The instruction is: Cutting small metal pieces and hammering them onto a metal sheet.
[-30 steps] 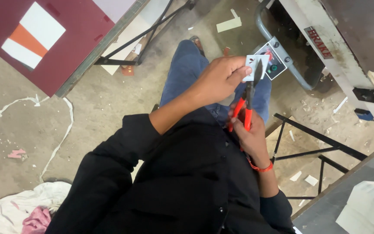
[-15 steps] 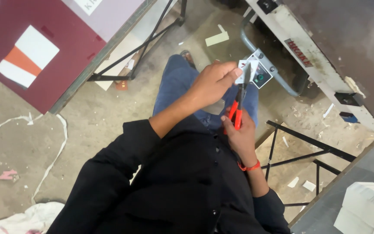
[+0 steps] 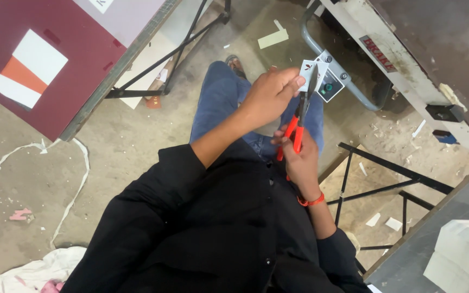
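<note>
Head view looks straight down on a seated person in a black long-sleeved shirt (image 3: 213, 228) and blue jeans (image 3: 221, 106), both hands raised over the lap. Left hand (image 3: 270, 97) is closed around a small white card (image 3: 308, 73), pinching it at the fingertips so that it stands up in front of the knees, just beside a grey metal plate with a green button (image 3: 332, 84) on the machine frame beyond. Right hand (image 3: 299, 157), with an orange band (image 3: 310, 201) at the wrist, is clenched on the orange handles of a pair of snips (image 3: 298, 122); the dark blades point up and away from the body and meet the edge of the card, though whether they bite into it or only touch it cannot be told. Both hands sit close together, left above right. Grey concrete floor (image 3: 109, 157) lies below, littered with pale scraps. A maroon board with white and orange patches (image 3: 39, 70) rests on a table at upper left, a black metal stand (image 3: 386, 184) sits to the right, and white cloth (image 3: 39, 271) lies at lower left.
</note>
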